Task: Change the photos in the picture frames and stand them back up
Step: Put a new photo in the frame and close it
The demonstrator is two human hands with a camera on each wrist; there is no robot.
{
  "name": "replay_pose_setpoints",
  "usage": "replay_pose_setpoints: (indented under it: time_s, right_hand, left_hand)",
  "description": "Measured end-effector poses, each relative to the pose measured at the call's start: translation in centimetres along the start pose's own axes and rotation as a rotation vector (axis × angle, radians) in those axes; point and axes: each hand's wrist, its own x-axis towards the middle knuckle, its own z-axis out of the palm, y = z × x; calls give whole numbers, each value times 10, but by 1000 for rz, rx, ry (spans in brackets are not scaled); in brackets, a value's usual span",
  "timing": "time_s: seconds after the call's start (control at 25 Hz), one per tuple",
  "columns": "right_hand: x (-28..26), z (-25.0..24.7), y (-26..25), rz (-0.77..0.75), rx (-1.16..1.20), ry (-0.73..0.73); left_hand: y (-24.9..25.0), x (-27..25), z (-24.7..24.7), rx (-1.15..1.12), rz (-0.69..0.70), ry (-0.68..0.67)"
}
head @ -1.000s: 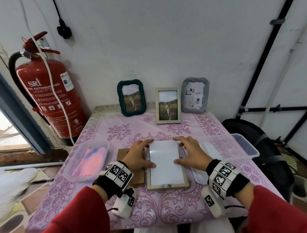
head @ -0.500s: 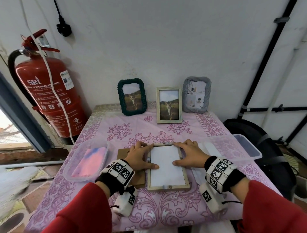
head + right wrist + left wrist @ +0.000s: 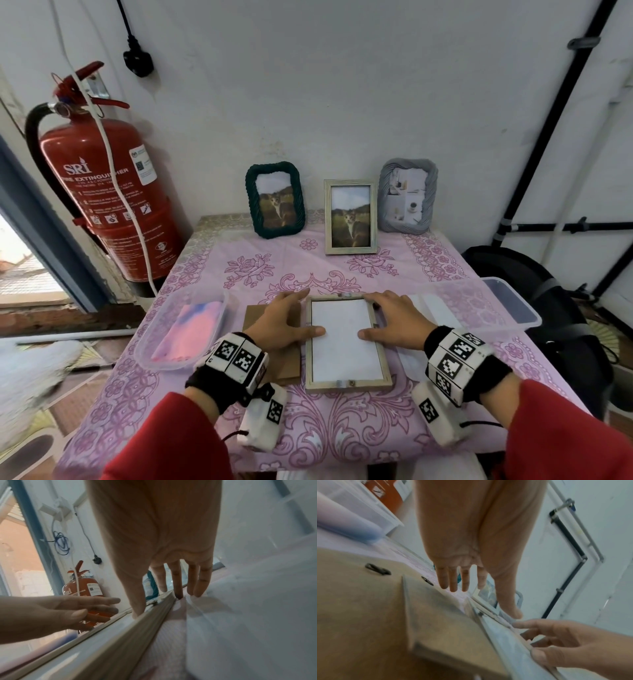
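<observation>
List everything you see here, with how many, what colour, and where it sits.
Wooden picture frame lying face down: one, pale wood, table centre, white photo back showing.
Brown backing board: one, left of it, under left hand.
Standing picture frames: three, dark green, pale wood, grey, by the wall.
Clear plastic tubs: two, left with pink sheets, right.
Red fire extinguisher: one, left of table.
Pink floral tablecloth: one.
Left hand, right hand: flat, thumbs on the photo.

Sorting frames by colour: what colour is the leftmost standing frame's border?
Dark green, rope-textured frame; clearest in the head view.
</observation>
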Motion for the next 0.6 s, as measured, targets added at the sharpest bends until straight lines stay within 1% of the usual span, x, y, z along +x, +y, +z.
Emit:
replay_pose_setpoints:
  time_s: [0.12,0.16,0.24,0.32,0.36,0.44,0.52,0.6]
  right_hand:
    - [-7,-1,-3,-75,70,44]
    - [-9,-2,-3,-99,101,53]
    - [-15,-3,-4,-127,150,34]
    - [-19,-5,-4,-138,178,-38]
    - [-20,-5,-3,-132,177,-90]
    - [-21,-4,-4,-104,97,-184]
    - [-22,-3,-4,-81,32,-201]
    - [-23,-3,-4,-97,87,-163]
  left_hand:
    - [-12,-13,-6,-105,-69,149]
    - [-17,-19,-8,-97,-100,188]
    - [-28,-31,-12,-5,-183,248]
    - [-35,-41,-13,78,-240,253]
    - [-36,-43,-13,101,-242,233]
    - [-36,-46,-12,100,-221,205]
    - [-35,-47,-10,-9,-206,228]
    - [-35,-48,-9,-126,-205,268]
